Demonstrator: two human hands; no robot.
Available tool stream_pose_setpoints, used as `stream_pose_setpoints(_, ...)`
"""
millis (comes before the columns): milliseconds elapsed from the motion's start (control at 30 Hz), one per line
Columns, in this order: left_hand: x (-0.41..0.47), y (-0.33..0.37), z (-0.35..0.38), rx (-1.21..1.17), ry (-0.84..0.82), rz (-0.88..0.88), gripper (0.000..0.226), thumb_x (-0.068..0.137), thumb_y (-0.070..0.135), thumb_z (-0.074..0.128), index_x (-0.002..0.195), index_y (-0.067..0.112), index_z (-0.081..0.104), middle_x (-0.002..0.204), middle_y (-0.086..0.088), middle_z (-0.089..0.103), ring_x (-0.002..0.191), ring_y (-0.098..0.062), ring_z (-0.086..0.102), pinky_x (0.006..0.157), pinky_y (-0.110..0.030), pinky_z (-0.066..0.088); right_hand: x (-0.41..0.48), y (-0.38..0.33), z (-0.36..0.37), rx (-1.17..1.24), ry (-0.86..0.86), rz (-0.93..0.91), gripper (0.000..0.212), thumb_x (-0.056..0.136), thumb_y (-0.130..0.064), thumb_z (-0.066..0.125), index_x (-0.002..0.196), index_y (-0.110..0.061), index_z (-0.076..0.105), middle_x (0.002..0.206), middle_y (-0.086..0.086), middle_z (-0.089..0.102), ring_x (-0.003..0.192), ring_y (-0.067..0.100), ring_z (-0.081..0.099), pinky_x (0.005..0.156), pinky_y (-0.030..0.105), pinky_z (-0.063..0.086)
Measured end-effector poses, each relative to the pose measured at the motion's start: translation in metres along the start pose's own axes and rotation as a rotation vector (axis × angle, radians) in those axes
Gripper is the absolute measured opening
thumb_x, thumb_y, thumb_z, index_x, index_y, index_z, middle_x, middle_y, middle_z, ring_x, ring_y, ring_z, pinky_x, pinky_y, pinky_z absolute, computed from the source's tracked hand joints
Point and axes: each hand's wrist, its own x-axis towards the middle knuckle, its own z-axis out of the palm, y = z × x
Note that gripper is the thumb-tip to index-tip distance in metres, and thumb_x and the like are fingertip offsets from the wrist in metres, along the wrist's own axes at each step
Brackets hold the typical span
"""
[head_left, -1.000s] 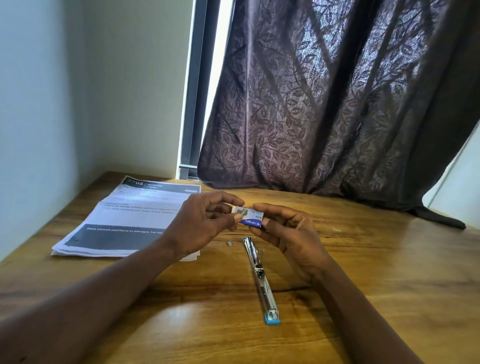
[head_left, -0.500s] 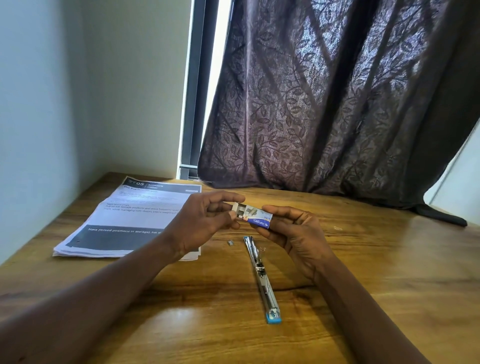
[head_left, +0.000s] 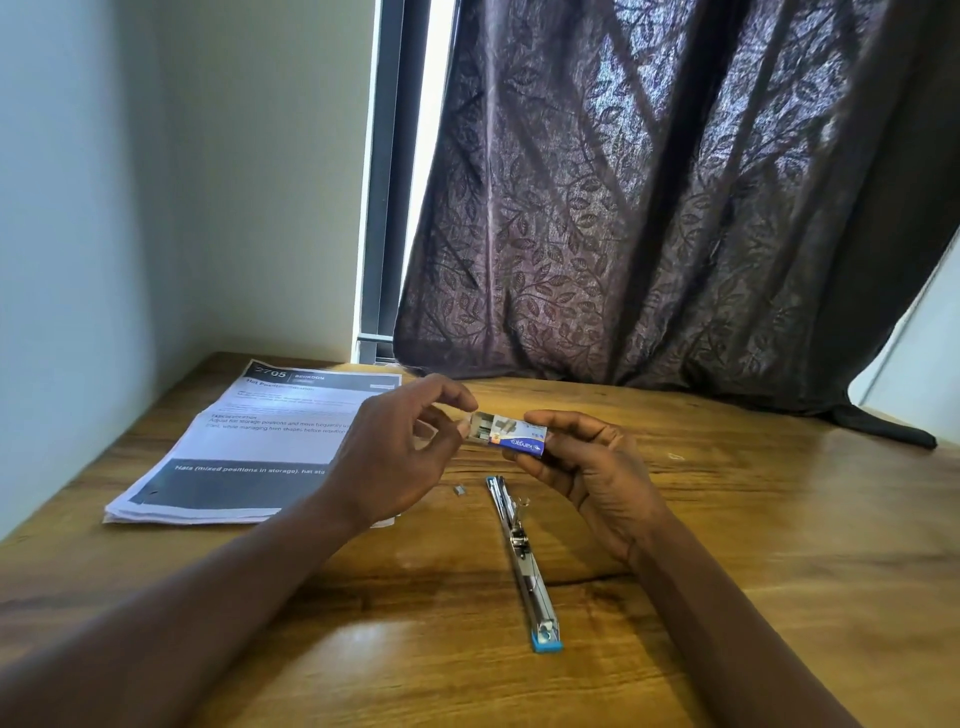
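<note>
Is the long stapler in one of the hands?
No, the stapler lies opened flat on the table, while the left hand and right hand hold the small staple box.

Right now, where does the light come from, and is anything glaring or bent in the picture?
Head view: daylight enters through the bright gap beside the curtain, which glows backlit; head view: a pale glare patch lies on the table left of the stapler; head view: the wide lens tilts the window frame; the staple box looks fairly sharp.

The wooden table (head_left: 727, 597) bears a paper stack (head_left: 249, 457), an opened stapler (head_left: 522, 556) and perhaps loose staples (head_left: 460, 489).
</note>
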Motion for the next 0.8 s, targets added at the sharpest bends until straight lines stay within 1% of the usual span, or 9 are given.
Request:
stream_pose_setpoints(100, 0.0009, -0.0011, -0.0013, 0.071, -0.019, 0.094, 0.015, 0.089, 0.015, 0.076, 0.101, 0.023, 0.073, 0.102, 0.014, 0.073, 0.089, -0.002, 0.069, 0.077, -0.029, 0.061, 0.0004, 0.0005, -0.0001, -0.018, 0.007, -0.009, 0.018, 0.093, 0.01, 0.056, 0.103, 0.005, 0.071, 0.103, 0.026, 0.075, 0.088, 0.031, 0.077, 0.07, 0.028, 0.064)
stream_pose_setpoints(233, 0.0027, -0.0026, -0.0038, 0.188, -0.083, 0.152, 0.014, 0.088, 0.016, 0.077, 0.1, 0.023, 0.076, 0.101, 0.013, 0.072, 0.085, 0.002, 0.067, 0.075, -0.018, 0.052, -0.0007, 0.0016, 0.0003, -0.109, -0.01, -0.037, 0.019, 0.093, 0.011, 0.057, 0.098, 0.002, 0.073, 0.102, 0.022, 0.076, 0.097, 0.033, 0.075, 0.073, 0.028, 0.064)
stream_pose_setpoints(300, 0.0032, -0.0044, -0.0058, 0.219, -0.128, 0.154, 0.015, 0.087, 0.018, 0.077, 0.1, 0.026, 0.076, 0.103, 0.014, 0.071, 0.086, 0.0, 0.067, 0.077, -0.02, 0.052, -0.0012, 0.0029, 0.0007, -0.155, -0.014, -0.047, 0.02, 0.093, 0.01, 0.058, 0.098, 0.0, 0.074, 0.103, 0.022, 0.076, 0.099, 0.033, 0.075, 0.074, 0.029, 0.064)
stream_pose_setpoints(400, 0.0029, -0.0066, -0.0075, 0.251, -0.193, 0.144, 0.016, 0.088, 0.023, 0.077, 0.102, 0.03, 0.076, 0.107, 0.013, 0.07, 0.088, -0.001, 0.066, 0.077, -0.025, 0.055, -0.0013, 0.0048, 0.0009, -0.2, -0.011, -0.052, 0.019, 0.093, 0.009, 0.059, 0.096, -0.002, 0.074, 0.102, 0.019, 0.077, 0.097, 0.03, 0.075, 0.073, 0.029, 0.064)
stream_pose_setpoints(567, 0.0045, -0.0033, -0.0071, 0.281, -0.216, 0.14, 0.019, 0.09, 0.021, 0.077, 0.107, 0.028, 0.079, 0.11, 0.01, 0.072, 0.085, -0.005, 0.065, 0.074, -0.014, 0.047, 0.0015, 0.0073, -0.0033, -0.237, -0.025, -0.054, 0.017, 0.091, 0.011, 0.062, 0.102, 0.003, 0.072, 0.101, 0.018, 0.077, 0.094, 0.027, 0.076, 0.07, 0.026, 0.064)
stream_pose_setpoints(700, 0.0038, -0.0006, -0.0067, 0.291, -0.234, 0.153, 0.02, 0.089, 0.023, 0.077, 0.109, 0.027, 0.079, 0.108, 0.008, 0.072, 0.086, -0.007, 0.064, 0.074, -0.018, 0.049, 0.0035, 0.0082, -0.0049, -0.264, -0.025, -0.064, 0.017, 0.091, 0.011, 0.062, 0.101, 0.002, 0.072, 0.099, 0.019, 0.077, 0.091, 0.027, 0.077, 0.07, 0.026, 0.063)
stream_pose_setpoints(800, 0.0034, -0.0005, -0.0074, 0.302, -0.264, 0.145, 0.02, 0.09, 0.024, 0.077, 0.109, 0.028, 0.078, 0.108, 0.008, 0.072, 0.082, -0.004, 0.063, 0.071, -0.015, 0.047, 0.0038, 0.0086, -0.0054, -0.306, -0.033, -0.086, 0.018, 0.093, 0.012, 0.06, 0.1, 0.001, 0.073, 0.098, 0.019, 0.078, 0.089, 0.026, 0.076, 0.072, 0.028, 0.064)
